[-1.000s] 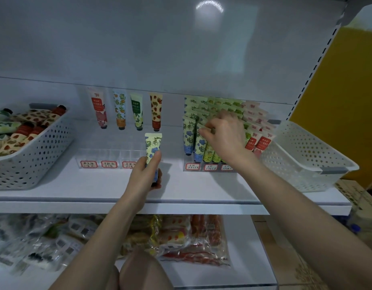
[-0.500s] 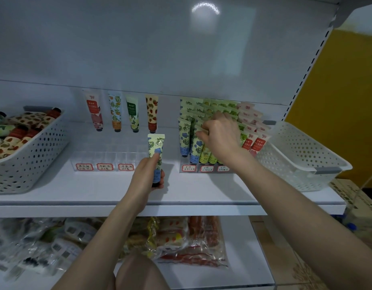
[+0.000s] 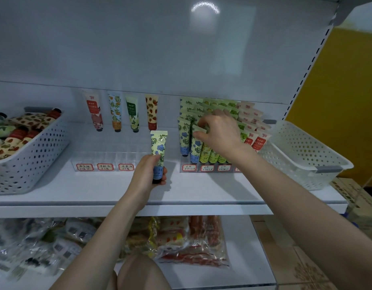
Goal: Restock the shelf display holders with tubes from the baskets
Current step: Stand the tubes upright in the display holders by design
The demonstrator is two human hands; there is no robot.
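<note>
Left basket (image 3: pixel 37 151) full of tubes; left hand (image 3: pixel 146 176) grips blue-flower tube (image 3: pixel 158 152); right hand (image 3: pixel 219 132) pinches tube in holder (image 3: pixel 206 167).

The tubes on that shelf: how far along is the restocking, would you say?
Roughly half. Done: the right holder is packed with tubes and the right basket looks empty. In hand: the left hand holds a blue-flower tube upright while the right hand settles another into the front row. Left: the left holder has empty slots, and the left basket still holds tubes.
</note>
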